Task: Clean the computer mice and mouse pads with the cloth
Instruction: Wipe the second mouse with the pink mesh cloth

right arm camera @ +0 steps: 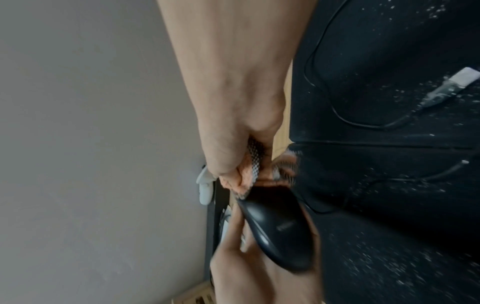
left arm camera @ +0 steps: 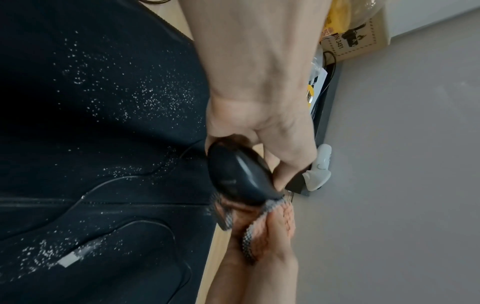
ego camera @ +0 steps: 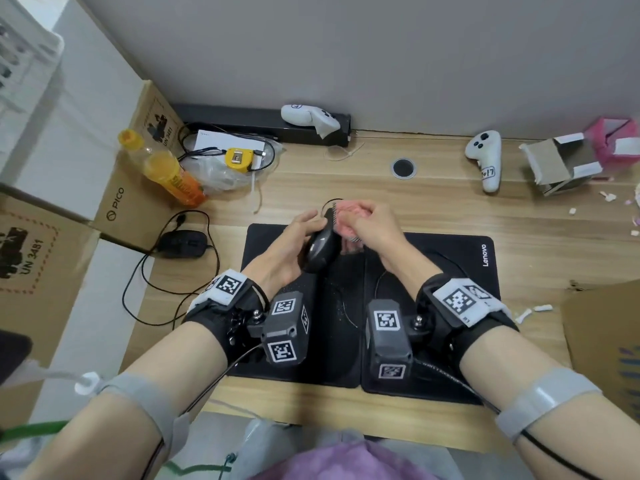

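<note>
My left hand [ego camera: 300,233] grips a black wired mouse [ego camera: 320,250] lifted above two black mouse pads [ego camera: 450,341], its front tilted away from me. My right hand [ego camera: 372,226] grips a bunched pink cloth with a grey checked edge [ego camera: 346,221] and presses it against the mouse's front end. The left wrist view shows the mouse [left arm camera: 241,179] held by the fingers with the cloth [left arm camera: 262,224] below it. In the right wrist view the cloth [right arm camera: 246,174] meets the mouse [right arm camera: 278,232]. White specks dot the pads [left arm camera: 116,98]. A second black mouse [ego camera: 183,243] lies on the desk at the left.
Cardboard boxes [ego camera: 114,209] stand at the left, with an orange drink bottle [ego camera: 166,171], a yellow tape measure [ego camera: 237,159] and cables. Two white controllers [ego camera: 486,157] lie at the back. An open carton [ego camera: 561,164] and a brown box [ego camera: 606,334] sit at the right.
</note>
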